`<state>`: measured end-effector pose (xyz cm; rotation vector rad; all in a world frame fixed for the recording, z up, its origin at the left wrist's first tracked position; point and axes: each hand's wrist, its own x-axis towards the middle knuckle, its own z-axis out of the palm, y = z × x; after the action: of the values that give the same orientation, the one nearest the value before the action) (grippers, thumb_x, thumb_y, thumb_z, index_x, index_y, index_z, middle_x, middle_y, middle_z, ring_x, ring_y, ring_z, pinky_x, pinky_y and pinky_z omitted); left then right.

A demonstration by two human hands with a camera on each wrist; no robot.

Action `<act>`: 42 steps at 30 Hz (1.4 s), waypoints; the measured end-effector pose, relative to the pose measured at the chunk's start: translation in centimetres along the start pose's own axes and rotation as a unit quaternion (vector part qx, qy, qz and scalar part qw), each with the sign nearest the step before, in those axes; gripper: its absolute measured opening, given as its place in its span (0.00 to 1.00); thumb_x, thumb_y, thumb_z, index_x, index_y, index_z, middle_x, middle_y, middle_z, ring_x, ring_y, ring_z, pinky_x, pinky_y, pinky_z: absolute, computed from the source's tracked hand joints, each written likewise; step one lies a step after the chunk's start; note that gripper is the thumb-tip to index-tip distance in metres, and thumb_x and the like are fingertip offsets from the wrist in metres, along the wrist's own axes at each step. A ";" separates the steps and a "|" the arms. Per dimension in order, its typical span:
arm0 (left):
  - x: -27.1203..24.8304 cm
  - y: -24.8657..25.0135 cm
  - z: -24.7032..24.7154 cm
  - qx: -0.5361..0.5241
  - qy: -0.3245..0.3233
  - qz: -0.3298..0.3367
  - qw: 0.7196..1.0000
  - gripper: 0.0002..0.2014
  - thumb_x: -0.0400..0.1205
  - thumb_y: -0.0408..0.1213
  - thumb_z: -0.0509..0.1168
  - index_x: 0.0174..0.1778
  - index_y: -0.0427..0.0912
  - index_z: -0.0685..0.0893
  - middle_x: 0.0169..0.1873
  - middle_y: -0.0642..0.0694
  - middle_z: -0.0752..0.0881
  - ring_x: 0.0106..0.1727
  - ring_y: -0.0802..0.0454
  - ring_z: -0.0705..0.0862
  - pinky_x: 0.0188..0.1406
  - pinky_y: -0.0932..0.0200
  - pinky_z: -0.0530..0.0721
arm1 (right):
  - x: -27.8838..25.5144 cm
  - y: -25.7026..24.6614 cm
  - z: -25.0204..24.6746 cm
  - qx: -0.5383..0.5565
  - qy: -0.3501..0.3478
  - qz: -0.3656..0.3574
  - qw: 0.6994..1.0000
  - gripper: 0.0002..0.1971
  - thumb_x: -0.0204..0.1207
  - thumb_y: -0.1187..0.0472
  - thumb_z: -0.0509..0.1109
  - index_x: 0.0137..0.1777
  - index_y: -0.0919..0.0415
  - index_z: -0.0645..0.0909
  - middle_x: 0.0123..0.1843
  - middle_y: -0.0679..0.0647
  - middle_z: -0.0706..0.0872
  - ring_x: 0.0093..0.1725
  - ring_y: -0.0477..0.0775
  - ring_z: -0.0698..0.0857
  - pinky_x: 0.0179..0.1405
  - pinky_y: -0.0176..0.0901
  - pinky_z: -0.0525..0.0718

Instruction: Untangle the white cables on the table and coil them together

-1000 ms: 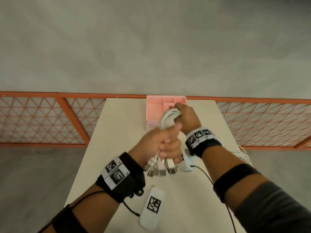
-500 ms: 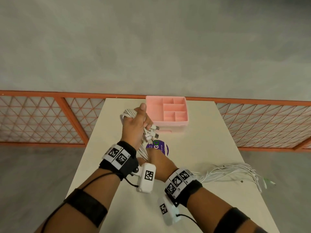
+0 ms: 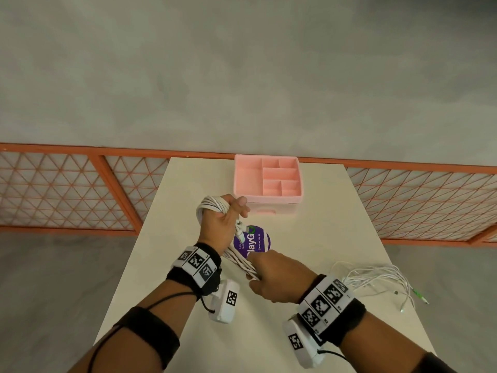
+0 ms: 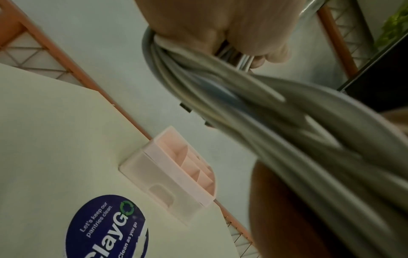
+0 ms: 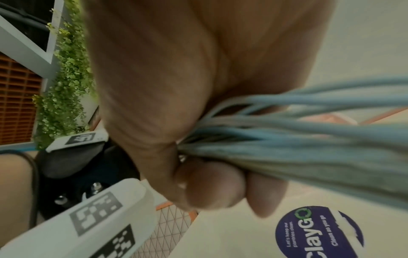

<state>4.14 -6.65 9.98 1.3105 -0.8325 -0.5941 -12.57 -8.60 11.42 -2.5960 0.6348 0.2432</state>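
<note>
A thick bundle of white cables (image 3: 215, 204) is looped round my left hand (image 3: 225, 221), which grips it above the table's middle. The bundle (image 3: 240, 262) runs down to my right hand (image 3: 271, 278), whose fingers are curled round it nearer to me. In the left wrist view the cable bundle (image 4: 253, 97) passes under my curled left hand (image 4: 220, 29). In the right wrist view my right hand (image 5: 176, 122) clamps the cable bundle (image 5: 298, 144). The loose ends of the cables (image 3: 376, 278) trail over the table's right side, with plugs near the edge.
A pink compartment box (image 3: 267, 181) stands at the table's far end, just beyond my left hand. A round purple sticker (image 3: 255, 242) lies on the cream table (image 3: 322, 224) under the bundle. An orange mesh railing (image 3: 67, 189) runs behind the table.
My right hand came down from beside the left hand to a spot nearer me, drawing the bundle out. My left hand moved forward and left, with cable loops round it.
</note>
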 end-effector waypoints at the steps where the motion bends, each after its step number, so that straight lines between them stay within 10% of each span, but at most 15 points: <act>1: 0.0 -0.1 0.1 0.004 -0.011 0.002 1.000 0.15 0.83 0.45 0.70 0.31 0.43 0.86 0.32 0.41 0.88 0.36 0.47 0.86 0.38 0.53 0.84 | -0.3 0.1 0.0 0.008 -0.002 0.002 1.000 0.07 0.79 0.59 0.65 0.49 0.63 0.76 0.40 0.55 0.82 0.32 0.52 0.76 0.25 0.39 0.70; 12: -1.7 2.3 1.7 0.070 -0.255 -0.073 0.962 0.23 0.89 0.44 0.59 0.28 0.47 0.87 0.25 0.41 0.87 0.29 0.36 0.86 0.33 0.41 0.85 | -1.7 0.3 -11.0 -0.042 0.003 -0.021 0.999 0.07 0.70 0.60 0.75 0.47 0.50 0.87 0.32 0.44 0.84 0.30 0.44 0.80 0.30 0.40 0.77; 15: -2.3 3.8 2.3 0.043 -0.289 -0.147 0.945 0.31 0.86 0.60 0.54 0.30 0.41 0.87 0.24 0.35 0.86 0.33 0.19 0.84 0.40 0.31 0.84 | -1.4 1.0 -13.4 0.024 0.026 -0.002 0.999 0.09 0.66 0.56 0.83 0.43 0.55 0.88 0.37 0.49 0.90 0.35 0.48 0.86 0.38 0.44 0.84; 18: -2.8 4.5 3.0 -0.071 -0.341 -0.193 0.917 0.37 0.77 0.73 0.56 0.28 0.37 0.79 0.20 0.38 0.79 0.28 0.34 0.85 0.44 0.35 0.80 | -0.7 2.1 -15.0 0.158 0.044 -0.003 0.986 0.17 0.59 0.60 0.89 0.40 0.62 0.83 0.36 0.57 0.90 0.31 0.51 0.84 0.34 0.45 0.81; 21: -3.4 5.1 3.5 -0.184 -0.354 -0.182 0.899 0.28 0.76 0.59 0.72 0.27 0.38 0.73 0.16 0.41 0.72 0.22 0.42 0.82 0.46 0.37 0.80 | 0.0 3.0 -15.3 0.254 0.055 -0.019 0.965 0.20 0.55 0.62 0.90 0.41 0.63 0.83 0.29 0.56 0.83 0.29 0.54 0.76 0.32 0.46 0.73; 25: -3.5 6.8 3.5 -0.281 -0.370 -0.184 0.866 0.16 0.80 0.35 0.65 0.26 0.41 0.71 0.13 0.46 0.69 0.19 0.45 0.79 0.46 0.43 0.83 | 1.1 3.4 -13.6 0.400 0.087 -0.052 0.911 0.32 0.48 0.48 0.89 0.51 0.63 0.87 0.31 0.54 0.81 0.28 0.54 0.74 0.29 0.44 0.73; 30: -3.2 7.6 3.5 -0.385 -0.379 -0.179 0.822 0.17 0.78 0.33 0.65 0.22 0.40 0.71 0.12 0.47 0.71 0.19 0.47 0.78 0.45 0.44 0.83 | 2.0 2.6 -10.4 0.510 0.033 -0.079 0.856 0.38 0.63 0.29 0.76 0.65 0.57 0.86 0.58 0.77 0.86 0.53 0.85 0.82 0.54 0.76 0.79; 34: -3.3 6.9 2.6 -0.384 -0.377 -0.177 0.824 0.17 0.79 0.33 0.63 0.23 0.41 0.72 0.13 0.47 0.71 0.22 0.47 0.79 0.50 0.43 0.82 | 2.0 2.2 -10.2 0.505 0.026 -0.072 0.860 0.29 0.71 0.35 0.73 0.46 0.65 0.86 0.34 0.58 0.89 0.27 0.58 0.82 0.21 0.34 0.76; 42: -2.7 5.5 1.3 -0.229 -0.196 -0.165 0.939 0.10 0.81 0.34 0.65 0.34 0.39 0.86 0.20 0.45 0.71 0.28 0.44 0.84 0.53 0.33 0.87 | 2.5 1.6 -10.4 0.436 0.127 -0.062 0.889 0.14 0.82 0.56 0.69 0.42 0.68 0.84 0.31 0.59 0.90 0.23 0.49 0.83 0.21 0.36 0.73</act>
<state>1.08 -4.37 14.89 0.9121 -0.7333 -1.2666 -10.52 -15.71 19.26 -1.7782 0.4977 -0.3636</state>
